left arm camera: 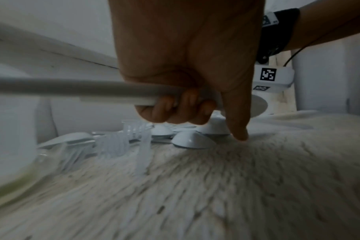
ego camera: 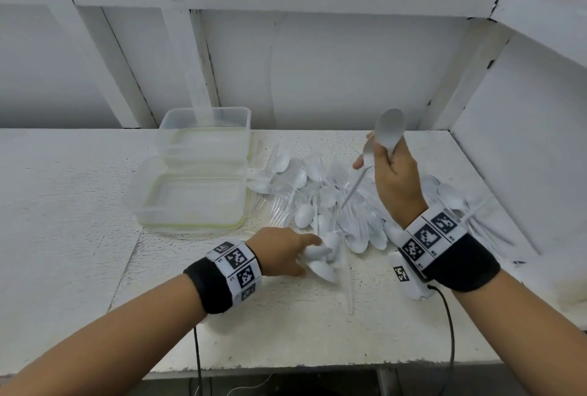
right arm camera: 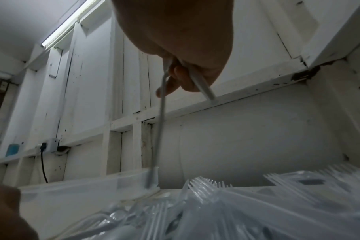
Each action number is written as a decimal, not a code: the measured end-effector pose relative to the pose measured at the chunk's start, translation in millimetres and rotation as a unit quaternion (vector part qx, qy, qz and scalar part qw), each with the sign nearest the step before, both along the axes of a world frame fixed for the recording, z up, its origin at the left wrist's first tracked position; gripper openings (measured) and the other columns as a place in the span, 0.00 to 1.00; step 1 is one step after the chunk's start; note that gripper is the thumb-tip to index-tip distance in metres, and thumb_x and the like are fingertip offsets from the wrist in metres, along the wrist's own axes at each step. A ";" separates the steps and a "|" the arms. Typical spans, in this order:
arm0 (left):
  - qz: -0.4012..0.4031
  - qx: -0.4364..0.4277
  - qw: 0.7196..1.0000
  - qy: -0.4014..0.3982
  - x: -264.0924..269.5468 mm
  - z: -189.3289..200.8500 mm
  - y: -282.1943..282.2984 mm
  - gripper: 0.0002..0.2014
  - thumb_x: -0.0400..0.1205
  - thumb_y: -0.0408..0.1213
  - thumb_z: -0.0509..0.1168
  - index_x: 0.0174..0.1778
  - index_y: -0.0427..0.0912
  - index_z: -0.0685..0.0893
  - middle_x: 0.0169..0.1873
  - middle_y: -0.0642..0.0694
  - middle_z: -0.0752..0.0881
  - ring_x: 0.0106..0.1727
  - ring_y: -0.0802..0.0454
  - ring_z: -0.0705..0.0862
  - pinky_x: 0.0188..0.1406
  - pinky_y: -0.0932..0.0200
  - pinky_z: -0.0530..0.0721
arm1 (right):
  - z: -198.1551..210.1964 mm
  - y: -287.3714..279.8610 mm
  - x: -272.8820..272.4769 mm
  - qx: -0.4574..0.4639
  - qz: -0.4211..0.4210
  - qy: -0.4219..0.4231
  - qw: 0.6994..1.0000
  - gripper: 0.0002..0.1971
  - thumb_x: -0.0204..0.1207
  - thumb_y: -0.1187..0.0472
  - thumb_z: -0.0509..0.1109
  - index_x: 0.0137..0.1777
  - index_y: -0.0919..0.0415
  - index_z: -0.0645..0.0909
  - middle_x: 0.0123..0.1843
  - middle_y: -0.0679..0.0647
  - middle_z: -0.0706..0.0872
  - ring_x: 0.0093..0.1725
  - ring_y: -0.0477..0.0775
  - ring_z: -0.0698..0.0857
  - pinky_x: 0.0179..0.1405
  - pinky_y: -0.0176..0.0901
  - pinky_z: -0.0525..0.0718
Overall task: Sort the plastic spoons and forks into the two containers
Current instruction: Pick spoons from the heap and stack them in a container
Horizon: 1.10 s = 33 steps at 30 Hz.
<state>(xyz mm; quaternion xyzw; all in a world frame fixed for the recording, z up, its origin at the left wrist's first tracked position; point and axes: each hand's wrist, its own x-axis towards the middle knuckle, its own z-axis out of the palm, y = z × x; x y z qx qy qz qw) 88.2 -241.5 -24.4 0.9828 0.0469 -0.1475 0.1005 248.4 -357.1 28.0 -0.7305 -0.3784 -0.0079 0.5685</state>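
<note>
Both hands are loaded with spoons, nothing binned yet as far as I can see.

Right hand is raised over the pile, fingers curled round white spoons, bowls up, handles hanging down and toward the left. At least two in that grip: the right wrist view shows two handles leaving the fist. Could be a third, can't tell.

Left hand is low at the pile's near edge, fingers closed on spoons lying bowl-down on the worktop. In the left wrist view one handle runs across the fist and out to the left, and the index finger points down onto the worktop. Count in that hand: two or three bowls show, not certain.

Key geometry: both containers sit left of the pile, so every drop goes leftward. Near container is just left of the pile and straight ahead of the left hand; far container touches it from behind, against the wall. Left hand is clearly nearer both. Right hand has to cross the whole pile to reach either.

Counts: 2 containers, both look empty. Pile is dozens of pieces, white spoons mixed with clear forks, too tangled to count. Long axes scatter, mostly running near-to-far.

My guess is spoons go in first.
</note>
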 end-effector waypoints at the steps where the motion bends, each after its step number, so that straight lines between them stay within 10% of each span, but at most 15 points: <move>1: -0.005 0.015 1.000 -0.012 2.1 -2.8 -1.5 0.25 0.81 0.46 0.63 0.75 0.53 0.67 0.54 0.45 0.84 0.55 0.46 0.82 0.43 0.59 0.73 | -1.8 -2.3 -0.3 -0.017 0.007 0.006 1.000 0.07 0.86 0.64 0.53 0.55 0.55 0.72 0.35 0.47 0.84 0.29 0.58 0.78 0.30 0.40 0.76; 5: -0.005 -0.007 0.998 -0.064 5.8 -5.0 -0.9 0.21 0.81 0.50 0.63 0.70 0.52 0.72 0.53 0.48 0.85 0.52 0.48 0.83 0.42 0.61 0.73 | -6.1 -10.6 -3.9 -0.051 0.016 0.020 0.998 0.07 0.85 0.63 0.55 0.60 0.59 0.70 0.33 0.51 0.80 0.33 0.64 0.83 0.40 0.58 0.83; 9: 0.002 -0.020 0.995 -0.093 8.1 -2.8 6.2 0.18 0.80 0.48 0.64 0.66 0.51 0.77 0.48 0.47 0.87 0.50 0.46 0.84 0.42 0.60 0.76 | -5.7 -17.3 -7.1 -0.075 0.038 0.010 0.996 0.10 0.84 0.67 0.57 0.62 0.59 0.64 0.33 0.48 0.74 0.23 0.37 0.77 0.25 0.27 0.74; 12: -0.017 -0.005 0.996 -0.092 9.4 -2.4 6.3 0.20 0.80 0.47 0.63 0.70 0.55 0.73 0.47 0.46 0.86 0.48 0.46 0.84 0.39 0.61 0.74 | -8.5 -20.4 -10.8 -0.116 0.051 0.004 0.992 0.09 0.83 0.68 0.57 0.58 0.57 0.65 0.32 0.44 0.72 0.24 0.33 0.74 0.24 0.24 0.71; 22: -0.063 0.062 0.996 0.021 9.5 -9.2 0.0 0.10 0.80 0.38 0.58 0.54 0.41 0.81 0.42 0.45 0.83 0.41 0.46 0.80 0.36 0.59 0.71 | -34.9 -23.0 -10.5 -0.151 0.065 0.057 0.985 0.13 0.85 0.64 0.56 0.63 0.58 0.78 0.28 0.50 0.71 0.27 0.44 0.69 0.31 0.36 0.70; 26: -0.044 -0.028 0.997 -0.062 5.6 -3.4 3.3 0.09 0.82 0.38 0.59 0.51 0.40 0.82 0.46 0.45 0.84 0.46 0.47 0.81 0.39 0.61 0.71 | -31.9 -25.6 -13.7 -0.169 0.086 0.078 0.979 0.09 0.84 0.53 0.57 0.57 0.37 0.75 0.28 0.54 0.72 0.28 0.52 0.68 0.29 0.37 0.69; 29: 0.028 -0.212 0.963 -0.163 -2.1 4.8 8.3 0.07 0.79 0.38 0.66 0.42 0.37 0.82 0.35 0.52 0.81 0.37 0.54 0.79 0.35 0.68 0.70 | -32.1 -25.2 -11.6 -0.245 0.077 0.051 0.965 0.10 0.82 0.50 0.60 0.57 0.53 0.73 0.30 0.50 0.72 0.28 0.46 0.71 0.28 0.31 0.68; 33: 0.223 -0.391 0.849 -0.276 -14.3 24.7 16.3 0.10 0.77 0.45 0.70 0.39 0.41 0.83 0.28 0.56 0.83 0.28 0.66 0.80 0.30 0.73 0.76 | -35.6 -24.8 -5.5 -0.334 0.071 0.011 0.940 0.11 0.81 0.53 0.64 0.44 0.60 0.76 0.35 0.52 0.77 0.34 0.48 0.76 0.30 0.30 0.68</move>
